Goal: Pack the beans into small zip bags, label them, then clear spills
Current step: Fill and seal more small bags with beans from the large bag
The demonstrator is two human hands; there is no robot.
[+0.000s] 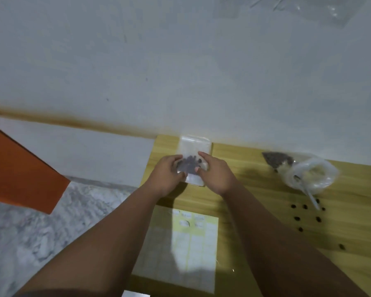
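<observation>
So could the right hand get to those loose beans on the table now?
Probably yes: only bare table lies between the right hand and the loose beans. But it grips the small zip bag, together with the left hand, so it would have to let go first.

Bare forearms (pixel 107 239) (both) lead to the left hand (pixel 166 176) and right hand (pixel 217 174).

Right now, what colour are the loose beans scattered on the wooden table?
Dark, almost black: the small spilled beans show best in the head view.
</observation>
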